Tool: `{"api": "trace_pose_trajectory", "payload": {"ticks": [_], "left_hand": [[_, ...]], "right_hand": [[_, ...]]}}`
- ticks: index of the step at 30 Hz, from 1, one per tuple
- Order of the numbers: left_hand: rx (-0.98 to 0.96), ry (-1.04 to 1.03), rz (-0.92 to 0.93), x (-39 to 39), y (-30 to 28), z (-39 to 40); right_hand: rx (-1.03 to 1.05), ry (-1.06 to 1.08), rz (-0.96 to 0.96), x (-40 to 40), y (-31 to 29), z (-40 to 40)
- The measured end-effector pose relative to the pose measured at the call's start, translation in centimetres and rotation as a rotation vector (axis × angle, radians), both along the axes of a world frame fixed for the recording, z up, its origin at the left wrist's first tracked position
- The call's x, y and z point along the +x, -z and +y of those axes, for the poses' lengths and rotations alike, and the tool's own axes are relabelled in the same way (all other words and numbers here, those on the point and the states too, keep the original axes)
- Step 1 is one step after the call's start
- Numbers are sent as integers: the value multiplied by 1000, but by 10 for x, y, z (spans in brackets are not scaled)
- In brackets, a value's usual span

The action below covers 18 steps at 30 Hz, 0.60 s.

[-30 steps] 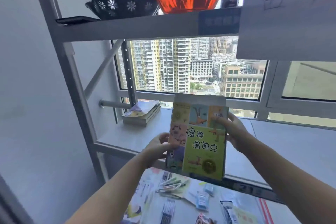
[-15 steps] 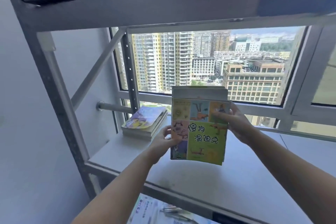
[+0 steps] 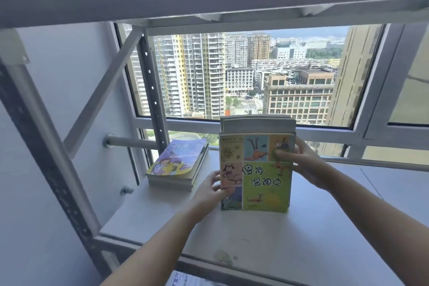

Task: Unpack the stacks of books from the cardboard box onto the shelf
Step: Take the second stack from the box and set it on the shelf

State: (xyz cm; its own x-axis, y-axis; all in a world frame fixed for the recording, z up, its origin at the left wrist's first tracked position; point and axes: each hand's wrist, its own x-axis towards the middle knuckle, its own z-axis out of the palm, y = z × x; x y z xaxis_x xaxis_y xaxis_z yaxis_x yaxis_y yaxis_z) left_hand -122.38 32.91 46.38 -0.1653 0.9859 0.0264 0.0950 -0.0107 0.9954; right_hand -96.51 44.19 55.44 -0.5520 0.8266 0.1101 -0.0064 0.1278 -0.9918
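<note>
Gripping the books [image 3: 256, 169] by both side edges at frame centre, left hand [image 3: 210, 189] and right hand [image 3: 301, 162] stand them on the shelf [image 3: 290, 239]; stiff, probably heavy, covers could slide apart.

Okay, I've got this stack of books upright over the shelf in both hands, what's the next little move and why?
Probably lower the held stack so its bottom edge settles on the shelf board, right of the flat pile. Both hands, left and right, grip its sides, and bare board lies beneath.
</note>
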Motion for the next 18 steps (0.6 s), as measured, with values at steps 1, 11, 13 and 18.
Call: {"api": "trace_pose_trajectory", "payload": {"ticks": [1, 11, 13, 18], "left_hand": [[-13, 18, 33, -2, 3, 0], [-62, 8, 92, -7, 3, 5], [-87, -29, 93, -7, -2, 11], [-259, -47, -101, -3, -27, 29]], "right_hand": [[-27, -21, 1, 4, 2, 1], [-68, 87, 39, -3, 4, 7], [-118, 155, 47, -9, 2, 15], [-324, 325, -27, -33, -4, 40]]}}
